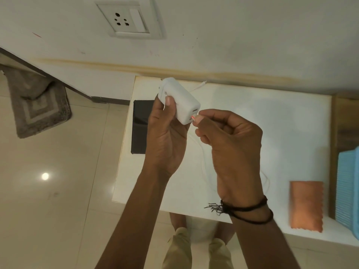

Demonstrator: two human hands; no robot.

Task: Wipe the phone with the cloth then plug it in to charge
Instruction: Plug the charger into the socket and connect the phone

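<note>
left hand (165, 133) gripping, right hand (229, 144) pinching (wrists raised)

The left hand (165, 131) grips a white charger (179, 100) above the tabletop (272, 123), while the right hand (231, 144) pinches the cable plug (194, 117) at its port. The phone (139, 125) lies at nine o'clock, the orange cloth (306, 206) at four.

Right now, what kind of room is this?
Probably a home room, maybe a bedroom or hallway: a wall socket above a small white table, a tiled floor, and a grey mat at a doorway.
</note>
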